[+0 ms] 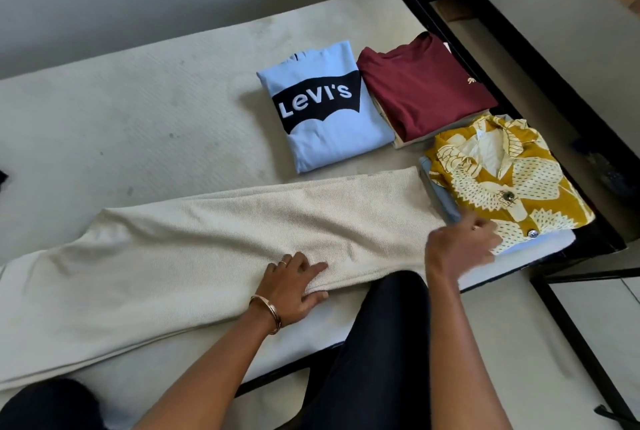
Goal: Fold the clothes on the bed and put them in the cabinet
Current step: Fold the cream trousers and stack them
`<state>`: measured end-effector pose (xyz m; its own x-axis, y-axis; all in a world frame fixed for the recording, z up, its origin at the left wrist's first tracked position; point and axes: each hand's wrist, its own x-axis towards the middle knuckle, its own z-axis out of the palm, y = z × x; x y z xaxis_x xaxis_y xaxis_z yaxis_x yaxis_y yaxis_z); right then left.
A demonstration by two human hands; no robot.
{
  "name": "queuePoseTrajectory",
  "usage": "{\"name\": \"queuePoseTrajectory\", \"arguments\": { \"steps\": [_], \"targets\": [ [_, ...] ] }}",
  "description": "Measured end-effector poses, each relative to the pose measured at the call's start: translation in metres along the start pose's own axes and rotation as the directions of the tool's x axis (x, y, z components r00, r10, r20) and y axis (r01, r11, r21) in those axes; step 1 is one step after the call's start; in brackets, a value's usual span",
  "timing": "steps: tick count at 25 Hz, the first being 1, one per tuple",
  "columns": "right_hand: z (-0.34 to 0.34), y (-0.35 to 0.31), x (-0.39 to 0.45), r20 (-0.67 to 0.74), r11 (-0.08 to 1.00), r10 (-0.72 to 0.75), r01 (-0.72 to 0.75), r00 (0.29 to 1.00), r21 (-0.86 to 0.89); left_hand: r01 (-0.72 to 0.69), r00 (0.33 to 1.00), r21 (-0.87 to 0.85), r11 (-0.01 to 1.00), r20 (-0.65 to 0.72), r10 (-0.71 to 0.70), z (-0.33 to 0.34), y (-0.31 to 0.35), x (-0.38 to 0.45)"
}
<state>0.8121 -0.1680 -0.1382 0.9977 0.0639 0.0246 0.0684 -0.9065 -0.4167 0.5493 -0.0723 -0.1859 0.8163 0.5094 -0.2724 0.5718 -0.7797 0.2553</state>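
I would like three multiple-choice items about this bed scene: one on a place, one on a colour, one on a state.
1. Where does the maroon T-shirt lie?
A. Left of the light blue logo top
B. Between the light blue logo top and the black bed frame
C. On the floor

2. Which colours has the buttoned patterned shirt?
A. Mustard and cream
B. Green and white
C. Plain black

3. How is the beige garment?
A. Folded into a small square
B. Hanging up
C. Spread out long across the bed

Answers: 1 B, the blue top lies left of it and the frame right; 2 A, cream leaf shapes on mustard; 3 C, it stretches flat under the left hand.
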Motion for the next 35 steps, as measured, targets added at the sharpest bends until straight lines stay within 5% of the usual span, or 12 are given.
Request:
{"name": "queuePoseTrajectory", "arguments": {
  "steps": [2, 5, 10, 13, 20, 22, 25, 26, 28, 31, 33, 35],
  "targets": [
    [0.017, -0.018, -0.011, 0.096, 0.927, -0.344, 0.321, 0.934, 0.196, 0.015, 1.000, -0.074, 0.997, 0.024, -0.013, 0.004, -0.002, 0.002],
    [0.045, -0.054, -0.006, 0.307, 0.741, -0.672, 0.621, 0.674, 0.257, 0.094, 0.980, -0.437, 0.895, -0.116, -0.159, 0.006, -0.004, 0.014],
    [0.076, -0.087, 0.038, 0.645, 0.471, -0.638, 0.875, 0.422, -0.107, 0.097, 0.950, -0.248, 0.964, -0.267, -0.164, -0.016, -0.051, 0.040],
    [0.071, -0.107, 0.071, 0.583, 0.437, -0.643, 0.863, 0.496, -0.252, 0.115, 0.915, -0.039, 0.993, -0.384, -0.121, -0.025, -0.076, 0.051],
    [0.080, -0.125, 0.032, -0.009, 0.765, -0.633, 0.624, 0.774, -0.161, 0.409, 0.787, 0.205, 0.889, -0.572, -0.230, -0.009, -0.083, 0.037],
    [0.089, -0.109, -0.022, 0.069, 0.630, -0.776, 0.771, 0.627, 0.094, 0.445, 0.801, 0.139, 0.884, -0.505, -0.323, 0.001, -0.072, 0.028],
    [0.107, -0.052, -0.070, 0.488, 0.238, -0.865, 0.952, 0.118, 0.191, 0.410, 0.868, -0.033, 0.911, -0.291, -0.402, 0.017, -0.063, 0.015],
    [0.109, -0.034, -0.057, 0.551, 0.208, -0.829, 0.968, 0.098, 0.140, 0.422, 0.887, -0.069, 0.904, -0.176, -0.427, 0.018, -0.065, 0.011],
    [0.103, -0.014, -0.016, 0.560, 0.437, -0.740, 0.899, 0.373, -0.023, 0.460, 0.888, -0.071, 0.885, 0.051, -0.457, 0.015, -0.070, 0.008],
    [0.082, -0.030, 0.010, 0.632, 0.890, -0.199, 0.408, 0.749, -0.202, 0.422, 0.884, -0.035, 0.906, 0.237, -0.403, -0.002, -0.074, 0.010],
    [0.073, -0.069, -0.024, 0.566, 0.934, -0.065, 0.249, 0.822, -0.255, 0.382, 0.899, -0.050, 0.923, 0.252, -0.358, -0.017, -0.083, 0.012],
    [0.072, -0.095, -0.078, 0.590, 0.865, -0.334, 0.488, 0.735, -0.118, 0.394, 0.916, -0.202, 0.897, 0.161, -0.366, -0.026, -0.100, 0.004]
  ]
}}
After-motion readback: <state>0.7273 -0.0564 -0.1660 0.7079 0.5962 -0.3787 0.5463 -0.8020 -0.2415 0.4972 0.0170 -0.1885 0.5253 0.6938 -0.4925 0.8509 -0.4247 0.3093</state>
